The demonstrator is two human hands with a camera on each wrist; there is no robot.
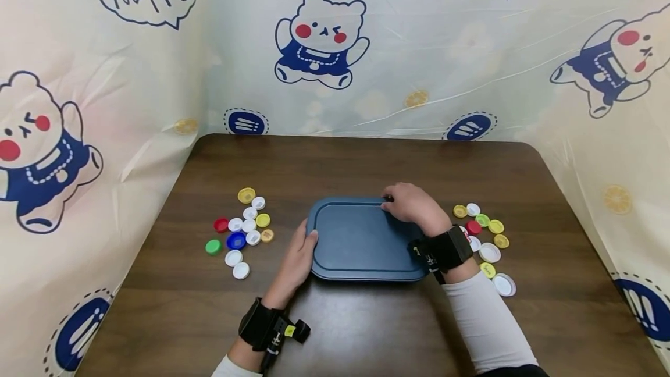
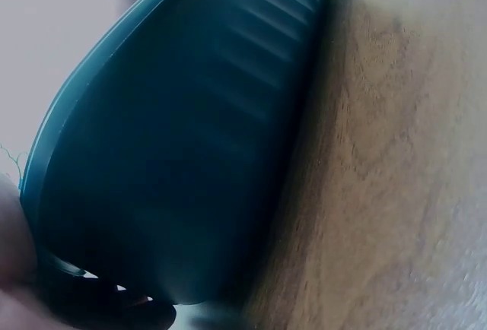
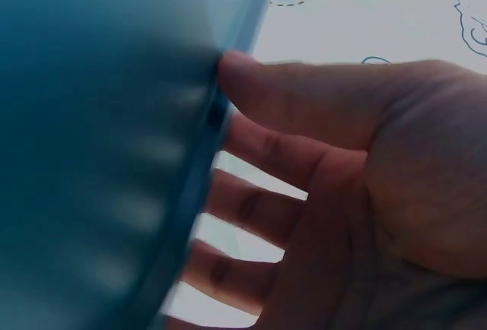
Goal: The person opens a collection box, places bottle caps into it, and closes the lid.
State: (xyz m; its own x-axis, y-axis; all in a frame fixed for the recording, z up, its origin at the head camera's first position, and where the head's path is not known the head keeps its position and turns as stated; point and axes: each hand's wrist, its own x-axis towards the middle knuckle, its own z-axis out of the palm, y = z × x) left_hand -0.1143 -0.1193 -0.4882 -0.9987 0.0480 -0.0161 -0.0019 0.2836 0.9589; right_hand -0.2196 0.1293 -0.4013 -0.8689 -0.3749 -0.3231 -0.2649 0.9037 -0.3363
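A dark blue rectangular plastic box with a flat, grooved lid sits mid-table in the head view. My left hand grips its left side, thumb by the near left edge. In the left wrist view the ridged side wall of the box fills much of the picture, with part of the hand at the lower left. At the far right edge, my right hand pinches the lid's rim. The right wrist view shows the thumb on the rim and the other fingers along its outer side. The inside of the box is hidden.
Left of the box lie several loose bottle caps in white, yellow, red, blue and green. Another group of caps is spread to the right, partly behind the right wrist. A patterned cloth surrounds the brown table.
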